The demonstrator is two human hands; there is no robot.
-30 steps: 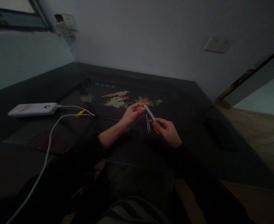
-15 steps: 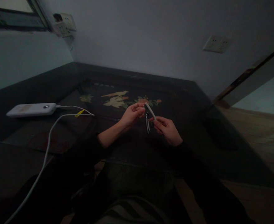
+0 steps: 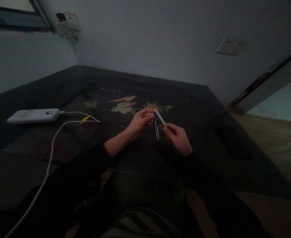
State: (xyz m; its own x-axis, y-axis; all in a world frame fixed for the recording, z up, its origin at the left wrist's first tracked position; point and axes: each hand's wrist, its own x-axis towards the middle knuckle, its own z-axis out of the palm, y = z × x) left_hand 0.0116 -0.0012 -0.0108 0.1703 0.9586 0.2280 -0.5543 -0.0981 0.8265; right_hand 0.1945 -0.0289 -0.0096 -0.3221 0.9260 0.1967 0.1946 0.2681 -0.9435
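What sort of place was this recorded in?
Probably a room in a home, though that is a guess: a dark table with a bird-and-flower design, a wall socket plate, and wood-look flooring at the right.

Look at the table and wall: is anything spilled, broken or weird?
I see no spill. One odd spot: a dark patch beside the corner wall sockets, unlike their pale faces; it's too dim to tell whether it's damage or a plug. The pale strip in the right hand shows no clear break.
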